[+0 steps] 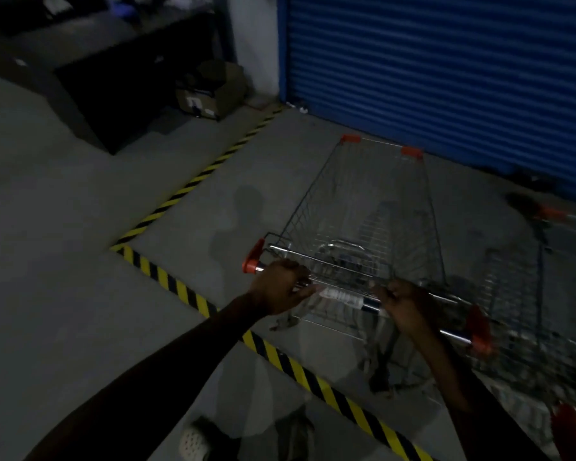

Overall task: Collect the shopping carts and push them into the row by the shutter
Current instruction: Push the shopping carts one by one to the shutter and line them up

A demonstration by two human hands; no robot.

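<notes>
head view, dim light. silver wire shopping cart with orange corner caps stands inside the bay marked by yellow-and-black striped floor tape, nose toward the blue ribbed roller shutter but short of it. left hand and right hand are set apart, each curled over the chrome handle bar. more wire carts stand just beside it at the right edge, too dark to count.

assessment: this cart is collected and inside the bay. it sits next to the others, apparently not yet nested with them. that push remains. carts left elsewhere: cannot tell. a brown cardboard box sits by the wall.
</notes>
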